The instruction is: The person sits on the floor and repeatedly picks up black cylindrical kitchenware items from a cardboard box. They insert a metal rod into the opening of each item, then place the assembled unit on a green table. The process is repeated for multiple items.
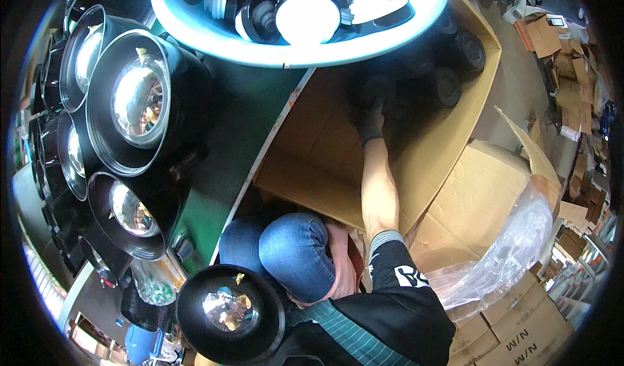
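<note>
My right arm reaches forward into a tall open cardboard box (pixel 305 171). In its shadow, my right hand (pixel 371 123), in a dark glove, is at a round black part (pixel 377 92); its fingers blend into the dark, so their grip does not show. More round black parts (pixel 447 87) stand farther back in the box. My left hand is not visible. Low at the left, beside my jeans-covered knee (pixel 294 252), is a glossy black bowl-shaped shade (pixel 195 320) with a mirror-like centre; what supports it is hidden.
Similar black shades (pixel 128 161) crowd the green-topped table (pixel 250 126) at left. A pale blue tub (pixel 286 55) of black and white parts overhangs the box at the top. At right lie clear plastic film (pixel 500 249), another open carton (pixel 478 184) and closed cartons (pixel 520 330).
</note>
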Available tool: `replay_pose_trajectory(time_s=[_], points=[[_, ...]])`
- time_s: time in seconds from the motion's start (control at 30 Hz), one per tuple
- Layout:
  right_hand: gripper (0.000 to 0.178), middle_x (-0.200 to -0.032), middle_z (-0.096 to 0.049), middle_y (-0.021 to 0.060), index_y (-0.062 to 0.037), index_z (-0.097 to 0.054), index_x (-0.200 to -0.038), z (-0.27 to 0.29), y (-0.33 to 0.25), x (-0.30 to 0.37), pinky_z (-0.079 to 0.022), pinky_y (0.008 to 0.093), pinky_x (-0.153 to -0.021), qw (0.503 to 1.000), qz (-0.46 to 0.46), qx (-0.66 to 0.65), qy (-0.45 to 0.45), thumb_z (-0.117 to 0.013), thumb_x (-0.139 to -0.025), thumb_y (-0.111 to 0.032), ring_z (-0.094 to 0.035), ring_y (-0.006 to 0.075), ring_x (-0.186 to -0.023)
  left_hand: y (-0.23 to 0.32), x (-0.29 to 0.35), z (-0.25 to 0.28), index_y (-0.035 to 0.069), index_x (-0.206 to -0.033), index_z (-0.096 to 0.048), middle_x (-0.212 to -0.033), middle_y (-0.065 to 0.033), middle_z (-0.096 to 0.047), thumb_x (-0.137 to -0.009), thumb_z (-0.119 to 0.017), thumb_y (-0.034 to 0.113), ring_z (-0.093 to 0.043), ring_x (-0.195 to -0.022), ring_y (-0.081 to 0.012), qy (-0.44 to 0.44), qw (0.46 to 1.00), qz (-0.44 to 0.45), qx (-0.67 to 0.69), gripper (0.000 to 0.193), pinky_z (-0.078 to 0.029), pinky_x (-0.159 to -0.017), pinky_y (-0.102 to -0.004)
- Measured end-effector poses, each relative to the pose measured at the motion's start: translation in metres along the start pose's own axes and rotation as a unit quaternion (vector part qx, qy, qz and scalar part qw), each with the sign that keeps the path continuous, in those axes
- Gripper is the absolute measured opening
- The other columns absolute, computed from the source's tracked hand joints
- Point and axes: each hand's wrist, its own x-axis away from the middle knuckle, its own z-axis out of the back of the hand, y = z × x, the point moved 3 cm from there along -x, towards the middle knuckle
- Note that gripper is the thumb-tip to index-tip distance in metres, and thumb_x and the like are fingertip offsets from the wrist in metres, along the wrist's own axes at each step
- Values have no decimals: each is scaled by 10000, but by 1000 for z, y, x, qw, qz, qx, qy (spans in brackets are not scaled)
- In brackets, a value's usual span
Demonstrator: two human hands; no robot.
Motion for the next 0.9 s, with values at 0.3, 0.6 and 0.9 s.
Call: replay_pose_trajectory(time_s=[0.3, 0.6, 0.9], points=[[1051, -1618, -347, 468, -230, -336, -1726, -39, -14, 42, -351, 607, -1252, 661, 380, 600, 245, -869, -877, -545, -394, 610, -1502, 0, 4, -2, -6, -1513, -589, -1464, -152, -671, -1074, -596, 232, -665, -1288, -253, -8, 999, -52, 14, 499, -538, -1124, -415], [828, -1559, -559, 299, 10, -502, -1606, -96, -59, 255, -464, 488, -1162, 785, 415, 459, -38, -717, -1028, -543, -579, 430, -1392, 69, 24, -24, 0, -1518, -584, -1480, -156, -662, -1090, -581, 266, -663, -1298, -264, -133, 944, -283, 109, 505, -539, -1130, -425], [1007, -1712, -397, 273, -192, -555, -1634, -111, -56, 579, -293, 474, -1302, 615, 369, 422, -555, -953, -709, -177, -391, 450, -1589, 74, 63, -37, 6, -1524, -579, -1495, -161, -654, -1105, -565, 300, -660, -1309, -274, -310, 864, -365, 157, 512, -541, -1135, -434]])
